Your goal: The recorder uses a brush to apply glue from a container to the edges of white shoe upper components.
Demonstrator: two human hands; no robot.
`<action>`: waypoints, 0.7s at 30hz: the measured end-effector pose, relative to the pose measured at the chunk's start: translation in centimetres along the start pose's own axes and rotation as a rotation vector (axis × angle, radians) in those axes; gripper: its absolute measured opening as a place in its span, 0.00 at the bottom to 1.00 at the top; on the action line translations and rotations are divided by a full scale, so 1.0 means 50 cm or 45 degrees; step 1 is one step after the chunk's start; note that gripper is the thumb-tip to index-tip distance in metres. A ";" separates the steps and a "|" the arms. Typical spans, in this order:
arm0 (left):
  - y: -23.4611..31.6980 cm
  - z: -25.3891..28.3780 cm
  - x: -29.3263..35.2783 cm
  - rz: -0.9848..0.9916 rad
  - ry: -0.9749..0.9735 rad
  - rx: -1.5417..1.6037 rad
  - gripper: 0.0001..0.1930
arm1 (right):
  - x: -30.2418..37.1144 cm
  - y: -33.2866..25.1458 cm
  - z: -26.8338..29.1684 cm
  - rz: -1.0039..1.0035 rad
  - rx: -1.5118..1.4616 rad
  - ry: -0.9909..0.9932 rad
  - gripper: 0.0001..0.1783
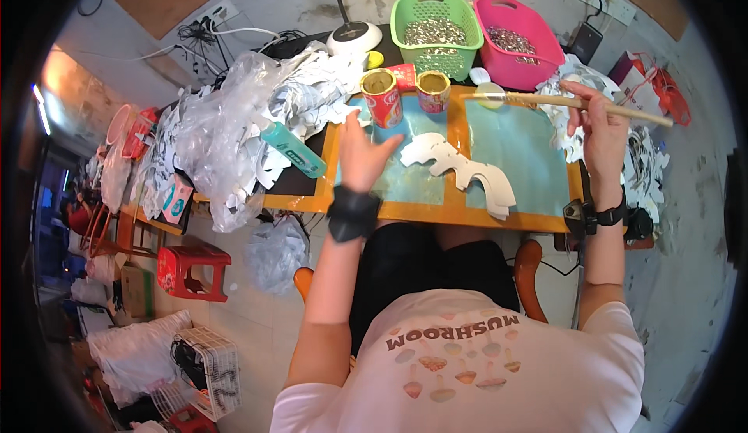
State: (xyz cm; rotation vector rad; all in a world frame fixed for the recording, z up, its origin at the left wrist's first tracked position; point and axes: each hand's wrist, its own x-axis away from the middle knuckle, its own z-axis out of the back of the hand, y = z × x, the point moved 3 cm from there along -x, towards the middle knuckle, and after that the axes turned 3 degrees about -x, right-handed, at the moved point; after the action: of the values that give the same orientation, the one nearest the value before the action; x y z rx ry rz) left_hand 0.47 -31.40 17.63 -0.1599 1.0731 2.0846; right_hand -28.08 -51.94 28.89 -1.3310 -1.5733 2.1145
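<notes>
My right hand (601,133) grips the long wooden handle of a brush (545,101), held nearly level above the right side of the table. The brush's far end lies over a small round tub (490,96). With thumb and fingers spread, my left hand (365,152) is near a red can (382,107) with a yellowish rim; whether it touches the can is unclear. A second, smaller can (432,92) stands just right of that one. Several curved white cut pieces (467,169) lie overlapped on the blue-green mat (530,176) between my hands.
At the back stand a green basket (471,24) and a pink basket (538,14), both holding small metallic pieces. A lamp base (354,37) is left of them. White scraps and clear plastic (226,121) heap up on the left, beside a teal box (293,151). More scraps (645,164) lie right.
</notes>
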 end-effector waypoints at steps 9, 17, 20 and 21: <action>-0.030 -0.097 -0.112 0.083 0.151 0.282 0.40 | -0.123 0.014 -0.080 0.007 -0.087 -0.004 0.06; 0.049 -0.039 -0.033 -0.298 0.409 -0.018 0.40 | -0.097 0.006 -0.153 0.086 0.008 -0.188 0.06; 0.056 -0.027 -0.021 -0.342 0.445 -0.010 0.39 | -0.096 -0.019 -0.198 0.302 0.288 -0.362 0.04; 0.056 -0.025 -0.017 -0.338 0.456 0.002 0.39 | -0.096 -0.027 -0.212 0.371 0.401 -0.443 0.03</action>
State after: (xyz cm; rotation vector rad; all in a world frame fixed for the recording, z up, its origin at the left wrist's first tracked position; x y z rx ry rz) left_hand -1.11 -33.79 18.98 -0.6593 1.1882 1.8545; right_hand -17.90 -47.18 32.28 -1.1904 -1.1270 2.7569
